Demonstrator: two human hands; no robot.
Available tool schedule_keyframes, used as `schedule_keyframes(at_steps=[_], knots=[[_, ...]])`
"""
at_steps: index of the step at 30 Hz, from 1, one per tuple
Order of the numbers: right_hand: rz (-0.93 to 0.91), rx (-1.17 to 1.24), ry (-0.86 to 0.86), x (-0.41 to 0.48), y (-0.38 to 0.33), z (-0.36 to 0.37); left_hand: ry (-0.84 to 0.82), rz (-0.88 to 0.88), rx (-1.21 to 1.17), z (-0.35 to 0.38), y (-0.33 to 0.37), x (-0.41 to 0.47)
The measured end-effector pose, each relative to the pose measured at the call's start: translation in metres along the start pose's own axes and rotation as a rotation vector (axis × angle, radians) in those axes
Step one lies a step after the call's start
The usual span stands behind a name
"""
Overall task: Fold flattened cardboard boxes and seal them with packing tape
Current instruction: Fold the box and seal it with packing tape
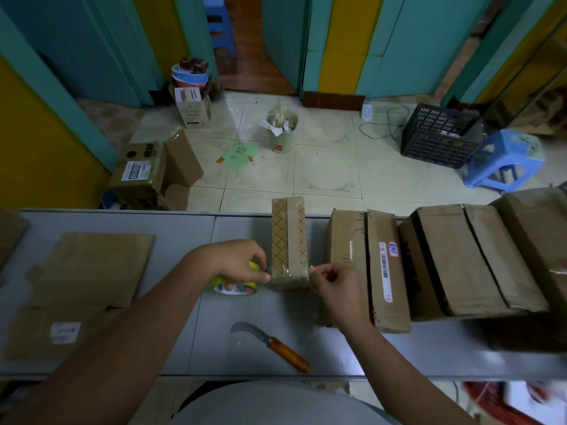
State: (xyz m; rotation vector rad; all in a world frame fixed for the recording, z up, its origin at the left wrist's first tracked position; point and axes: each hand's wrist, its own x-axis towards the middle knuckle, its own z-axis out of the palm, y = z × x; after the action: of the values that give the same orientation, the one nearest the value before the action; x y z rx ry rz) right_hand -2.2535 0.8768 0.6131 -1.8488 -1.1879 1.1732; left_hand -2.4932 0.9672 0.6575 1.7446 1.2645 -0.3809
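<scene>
So, roughly midway I'd guess: small box (288,246) on the bench (214,332) is getting taped, left hand (236,262) curled round the tape roll (234,286) beside it, right hand (334,289) pinching the tape end (310,268) in its fingers (317,273), sealed boxes (460,259) lined up right, flattened cardboard (89,271) unfolded at left.

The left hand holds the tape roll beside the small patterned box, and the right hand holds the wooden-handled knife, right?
Not quite. The head view shows the knife lying untouched on the table; the right hand pinches a tape end beside the patterned box. The left hand does hold the tape roll.
</scene>
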Motion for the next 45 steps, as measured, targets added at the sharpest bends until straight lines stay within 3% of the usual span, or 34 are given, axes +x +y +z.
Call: schedule_keyframes(at_steps=[5, 11, 20, 27, 30, 36, 40, 43, 45], knots=[[-0.011, -0.130, -0.047, 0.008, -0.003, -0.004, 0.087, 0.054, -0.084, 0.014, -0.018, -0.001], [-0.203, -0.344, 0.009, 0.002, -0.005, -0.012, 0.115, 0.090, -0.135, 0.022, -0.019, 0.002], [-0.325, -0.437, -0.157, -0.007, -0.001, -0.011, 0.093, 0.148, -0.093, 0.024, -0.017, 0.010], [-0.241, -0.325, -0.191, 0.037, -0.031, -0.013, 0.282, 0.157, -0.386, 0.038, -0.003, 0.016], [-0.159, -0.261, -0.266, 0.049, -0.041, -0.017, 0.272, 0.160, -0.494, 0.040, 0.005, 0.020], [-0.113, -0.235, -0.255, 0.048, -0.036, -0.016, 0.407, 0.095, -0.542, 0.051, 0.005, 0.026], [-0.276, -0.342, -0.027, 0.030, -0.022, -0.019, 0.478, 0.091, -0.544, 0.059, 0.004, 0.028], [-0.481, -0.375, -0.021, 0.000, -0.020, -0.017, 0.497, 0.098, -0.577, 0.059, 0.011, 0.027], [-0.555, -0.373, -0.107, -0.017, -0.012, -0.008, 0.519, 0.105, -0.605, 0.058, 0.013, 0.028]])
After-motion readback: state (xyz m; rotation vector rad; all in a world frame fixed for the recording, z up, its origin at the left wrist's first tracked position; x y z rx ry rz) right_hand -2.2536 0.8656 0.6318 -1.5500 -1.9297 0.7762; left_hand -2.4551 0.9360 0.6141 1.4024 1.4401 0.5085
